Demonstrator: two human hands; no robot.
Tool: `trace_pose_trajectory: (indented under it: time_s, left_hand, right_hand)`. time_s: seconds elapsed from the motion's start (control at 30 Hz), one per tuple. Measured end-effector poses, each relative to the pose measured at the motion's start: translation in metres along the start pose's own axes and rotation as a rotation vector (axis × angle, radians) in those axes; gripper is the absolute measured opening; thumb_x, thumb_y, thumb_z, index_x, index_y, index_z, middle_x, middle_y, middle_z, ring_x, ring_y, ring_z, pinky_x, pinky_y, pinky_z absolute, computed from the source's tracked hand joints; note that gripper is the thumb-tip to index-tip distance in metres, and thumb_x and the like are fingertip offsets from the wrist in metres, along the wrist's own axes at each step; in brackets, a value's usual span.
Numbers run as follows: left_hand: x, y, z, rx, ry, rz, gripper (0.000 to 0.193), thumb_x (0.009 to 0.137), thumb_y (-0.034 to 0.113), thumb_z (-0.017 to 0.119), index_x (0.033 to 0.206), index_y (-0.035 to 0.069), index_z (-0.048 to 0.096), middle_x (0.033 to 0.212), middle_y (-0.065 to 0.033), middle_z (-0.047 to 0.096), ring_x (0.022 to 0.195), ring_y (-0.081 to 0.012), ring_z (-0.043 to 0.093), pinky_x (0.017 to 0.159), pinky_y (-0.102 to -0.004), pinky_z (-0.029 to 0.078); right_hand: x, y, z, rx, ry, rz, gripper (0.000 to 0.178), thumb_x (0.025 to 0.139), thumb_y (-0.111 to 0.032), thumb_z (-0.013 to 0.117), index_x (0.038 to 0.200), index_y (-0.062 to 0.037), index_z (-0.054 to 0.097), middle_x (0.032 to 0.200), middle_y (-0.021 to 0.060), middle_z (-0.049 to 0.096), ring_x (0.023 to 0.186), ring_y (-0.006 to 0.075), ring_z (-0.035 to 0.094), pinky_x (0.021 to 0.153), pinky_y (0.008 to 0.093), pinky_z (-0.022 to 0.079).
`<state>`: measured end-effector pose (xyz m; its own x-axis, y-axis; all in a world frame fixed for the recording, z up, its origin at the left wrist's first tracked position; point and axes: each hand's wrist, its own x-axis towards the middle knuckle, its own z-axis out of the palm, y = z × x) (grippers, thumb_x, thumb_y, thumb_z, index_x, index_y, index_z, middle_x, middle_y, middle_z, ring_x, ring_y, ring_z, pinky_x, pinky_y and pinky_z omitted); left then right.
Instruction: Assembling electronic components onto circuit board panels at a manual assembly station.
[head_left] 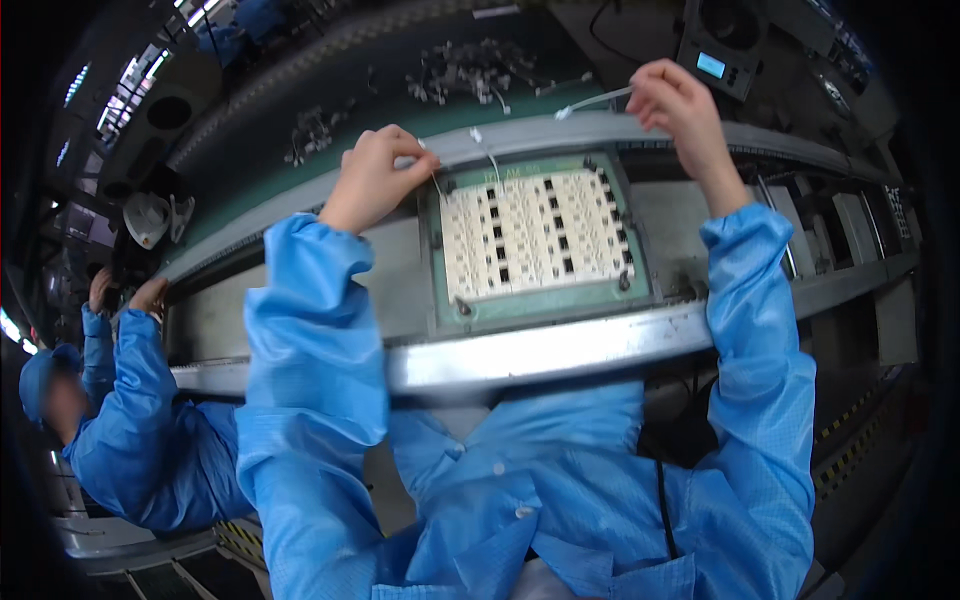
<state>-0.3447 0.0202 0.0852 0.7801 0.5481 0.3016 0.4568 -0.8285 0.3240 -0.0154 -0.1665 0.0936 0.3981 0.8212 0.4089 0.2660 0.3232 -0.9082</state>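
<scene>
A dark green conveyor belt [300, 90] curves across the far side of the bench, carrying two loose heaps of small grey plastic parts [465, 70], one larger and one smaller [312, 130]. A grey box with a lit blue display [712, 65] stands at the upper right. At the left edge, a co-worker in a blue smock [140, 420] sits near a white cup-shaped object [148, 218]. Yellow-and-black hazard striping [848, 450] runs along the lower right frame.

Conveyor rails [560, 350] hem the circuit panel [535, 235]; above it lies open.
</scene>
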Motion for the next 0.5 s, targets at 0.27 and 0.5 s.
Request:
trace_pose_trajectory:
  time_s: [0.27,0.5]
  left_hand:
    - [0.095,-0.031,0.067,0.586,0.161,-0.026,0.029,0.086,0.022,0.068,0.115,0.019,0.070,0.113,-0.0081,0.067,0.116,-0.0307,0.060,0.091,-0.0522,0.047]
    - [0.116,-0.057,0.070,0.473,0.292,0.033,0.020,0.084,0.014,0.066,0.102,0.011,0.074,0.101,-0.0131,0.070,0.099,-0.0322,0.066,0.086,-0.0471,0.051]
  right_hand:
    - [-0.024,-0.004,0.026,-0.426,-0.003,-0.205,0.014,0.091,-0.005,0.066,0.104,0.0000,0.062,0.084,0.0072,0.069,0.078,0.0115,0.067,0.071,0.0269,0.053]
    - [-0.019,0.010,0.049,-0.495,-0.158,-0.347,0.012,0.090,-0.006,0.066,0.101,0.0001,0.064,0.092,0.0149,0.072,0.090,0.0297,0.073,0.078,0.0349,0.054]
